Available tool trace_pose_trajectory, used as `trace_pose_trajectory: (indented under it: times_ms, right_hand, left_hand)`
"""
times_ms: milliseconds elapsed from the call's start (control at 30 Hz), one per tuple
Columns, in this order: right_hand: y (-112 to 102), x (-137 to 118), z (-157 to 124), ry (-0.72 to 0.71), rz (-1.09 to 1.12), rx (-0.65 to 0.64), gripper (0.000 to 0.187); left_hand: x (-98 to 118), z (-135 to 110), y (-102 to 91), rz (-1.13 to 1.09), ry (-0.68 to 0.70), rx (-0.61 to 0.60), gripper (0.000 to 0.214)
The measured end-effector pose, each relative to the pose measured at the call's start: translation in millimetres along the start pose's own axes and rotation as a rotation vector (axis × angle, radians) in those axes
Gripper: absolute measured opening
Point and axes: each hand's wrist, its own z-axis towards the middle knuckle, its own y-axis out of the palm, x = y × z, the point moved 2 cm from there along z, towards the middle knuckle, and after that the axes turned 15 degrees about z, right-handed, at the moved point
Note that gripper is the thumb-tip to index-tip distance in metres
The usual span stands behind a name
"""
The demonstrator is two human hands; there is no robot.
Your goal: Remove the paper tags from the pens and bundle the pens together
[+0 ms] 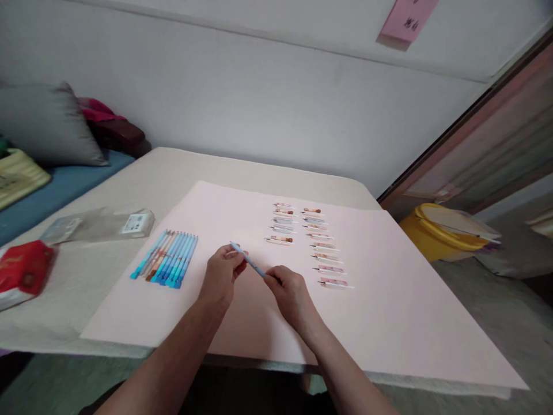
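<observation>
A slim light-blue pen (250, 260) is held slantwise between my two hands above the pink sheet (242, 323). My left hand (222, 271) pinches it near its pointed upper-left end. At the lower-right end, my right hand (287, 288) has its fingers closed round the pen, hiding that tip. Left of my hands lies a row of several blue and brown pens (170, 259), side by side. To the right, two columns of short patterned pen parts with thin white refills (330, 269) lie spaced out on the sheet.
A clear plastic bag with a white label (136, 223) and a red-and-white packet (26, 271) lie at the left of the cloth-covered table (173, 167). A grey cushion (47, 124) leans behind them. A yellow bin (436, 236) stands beyond the right edge; a wall closes the back.
</observation>
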Motion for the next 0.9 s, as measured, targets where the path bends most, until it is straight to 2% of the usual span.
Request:
trace_pose_trajectory:
  times_ms: [233, 467, 667, 900]
  right_hand:
    - [1.9, -1.3, -0.9, 0.015, -0.011, -0.018, 0.015]
    - [0.8, -2.1, -0.5, 0.006, -0.027, -0.024, 0.016]
    - [1.7, -3.0, -0.2, 0.017, -0.023, -0.03, 0.016]
    - [1.2, -1.5, 0.1, 0.018, -0.021, -0.04, 0.017]
  left_hand:
    - [-3.5, -1.1, -0.1, 0.093, -0.036, 0.062, 0.024]
    - [2.1, -2.7, 3.2, -0.031, 0.001, -0.005, 0.031]
    - [-3.5, -3.1, 3.1, 0.043, -0.068, 0.05, 0.024]
    - [-3.0, -0.7, 2.0, 0.005, -0.015, 0.019, 0.034]
